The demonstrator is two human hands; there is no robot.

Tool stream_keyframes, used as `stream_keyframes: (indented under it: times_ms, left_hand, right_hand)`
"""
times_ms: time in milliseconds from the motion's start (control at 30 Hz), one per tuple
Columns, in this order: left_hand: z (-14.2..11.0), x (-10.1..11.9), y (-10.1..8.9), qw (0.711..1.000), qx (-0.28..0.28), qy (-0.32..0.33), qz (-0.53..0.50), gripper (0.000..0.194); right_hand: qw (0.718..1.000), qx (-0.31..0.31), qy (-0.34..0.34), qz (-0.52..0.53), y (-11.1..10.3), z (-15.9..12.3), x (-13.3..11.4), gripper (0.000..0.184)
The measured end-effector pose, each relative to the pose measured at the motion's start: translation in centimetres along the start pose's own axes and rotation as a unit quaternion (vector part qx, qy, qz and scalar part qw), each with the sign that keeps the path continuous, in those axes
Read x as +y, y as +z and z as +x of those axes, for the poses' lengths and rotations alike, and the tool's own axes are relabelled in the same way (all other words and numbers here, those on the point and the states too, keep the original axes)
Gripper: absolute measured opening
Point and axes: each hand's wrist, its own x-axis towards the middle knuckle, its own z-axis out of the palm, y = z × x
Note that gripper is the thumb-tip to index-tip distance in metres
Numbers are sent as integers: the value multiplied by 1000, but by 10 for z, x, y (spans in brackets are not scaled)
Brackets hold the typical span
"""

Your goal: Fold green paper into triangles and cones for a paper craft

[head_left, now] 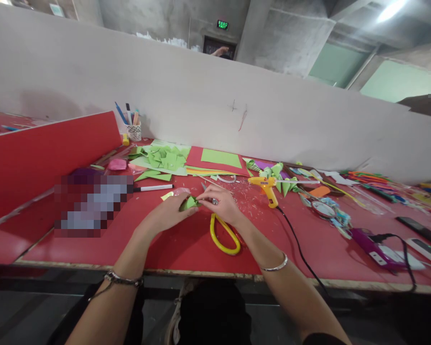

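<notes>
Forearms (104, 311): 2, reaching toward 12.
Green paper piece (188, 204): 1, between hands; left hand's 2 o'clock, right's 9. Long axis unclear, part hidden.
Left hand (167, 211): nearer, pinching paper.
Right hand (221, 203): fingertips clamped on paper's edge.
Yellow-handled scissors (225, 249): 1, right's 5 o'clock.
Glue gun (267, 188): 1, right's 2.

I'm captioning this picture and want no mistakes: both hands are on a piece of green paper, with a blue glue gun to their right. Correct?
Not quite: the head view shows a yellow glue gun, not a blue one. The left hand and right hand are indeed on a piece of green paper, with the gun to their right.
</notes>
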Motion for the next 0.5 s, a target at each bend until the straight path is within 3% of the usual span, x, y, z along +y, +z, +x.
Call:
stream_keyframes:
  times_ms: [500]
  left_hand:
    - [1,-2,0,1000,10,12,9,37]
  right_hand:
    - [1000,2,-9,2,-2,1,-3,12]
